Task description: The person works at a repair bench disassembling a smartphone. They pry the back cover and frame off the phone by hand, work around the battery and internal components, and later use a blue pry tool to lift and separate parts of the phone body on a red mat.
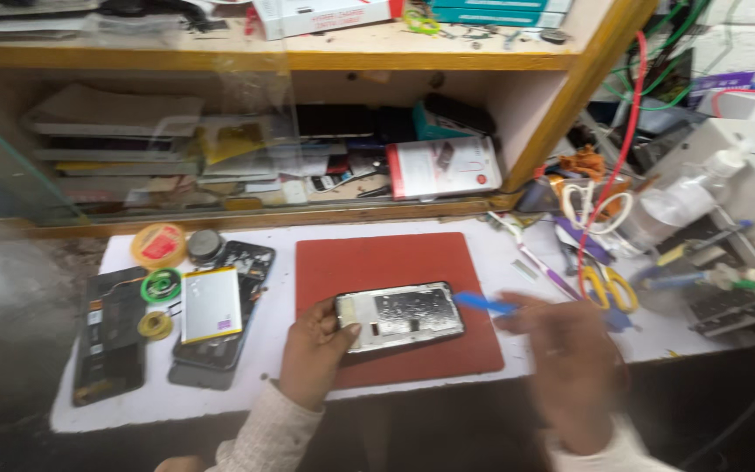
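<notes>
The opened grey smartphone frame with its shiny metal inside lay on the dark red rectangular work mat, near the mat's front edge, and the left hand was closed on its left end, with the thumb on the top face. The right hand was blurred, so its fingers could not be read exactly, but it seemed to pinch the thin blue plastic pry tool, whose tip stood just beside the right end of the frame. The main risk, as I judged it, was a slip — the tool could jump off the edge and scratch the exposed metal parts, because only one end of the frame was held. A strong push could also slide the frame over the mat towards the table edge. To the left, the flat silver-white battery pack rested on another dark phone body, and the green tape ring lay just beside it — well apart from the hands.
</notes>
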